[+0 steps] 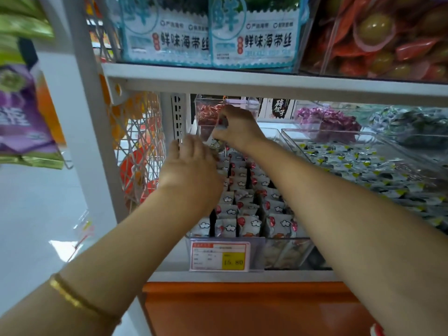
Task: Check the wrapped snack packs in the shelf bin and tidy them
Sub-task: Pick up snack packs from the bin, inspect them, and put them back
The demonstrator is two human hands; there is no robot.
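I see the snack packs (244,214) standing in rows in the bin (286,251) on the lower shelf (242,275), a price tag (220,256) on its front. A second bin (339,134) sits right of it, a small box (228,105) behind it, a wire basket (140,146) to its left. My left hand (191,163) and right hand (238,128) are over the rear packs.

2 hands: left hand (191,163), right hand (238,129); 1 price tag (219,257); 2 blue seaweed packs (167,32); 1 gold bracelet (72,297); wrapped snack packs (244,197): dozens, not countable.

Snack packs (247,224) white, red spots; price tag (219,257) red-yellow; bracelet (72,297) gold.
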